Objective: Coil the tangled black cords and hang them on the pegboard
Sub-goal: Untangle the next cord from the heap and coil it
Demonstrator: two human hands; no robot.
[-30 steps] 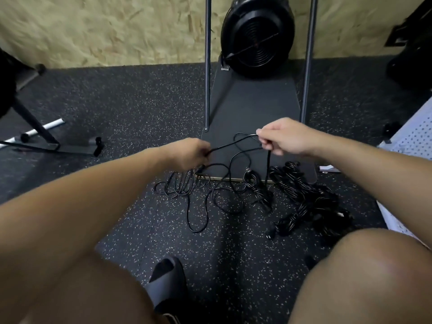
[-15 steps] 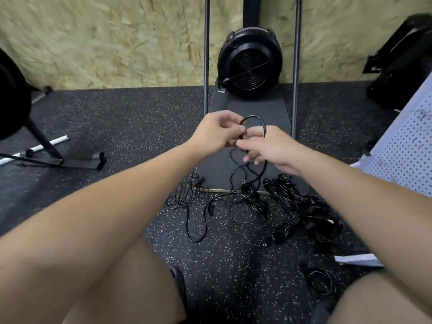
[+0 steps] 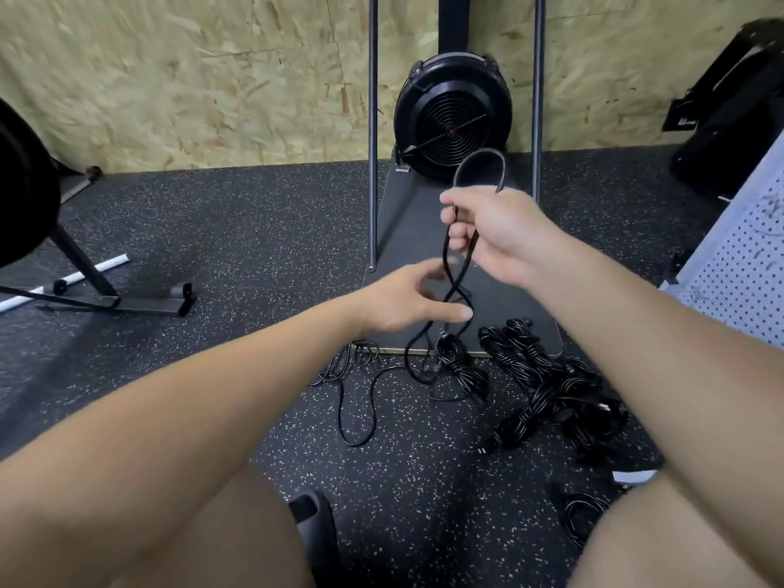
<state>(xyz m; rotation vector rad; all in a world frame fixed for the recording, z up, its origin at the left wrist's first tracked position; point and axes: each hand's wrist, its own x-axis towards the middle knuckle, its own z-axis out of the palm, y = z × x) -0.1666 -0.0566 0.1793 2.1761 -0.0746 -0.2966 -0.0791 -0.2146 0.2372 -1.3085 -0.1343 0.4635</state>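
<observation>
Right hand pinches a black cord, loop sticking up above the fingers, two strands hanging down and crossing. Left hand sits lower, fingers loosely spread, fingertips at the hanging strands; can't tell if it grips. Cord runs to a tangle on the speckled floor. Bundled cords lie just right of it. Pegboard at right edge.
</observation>
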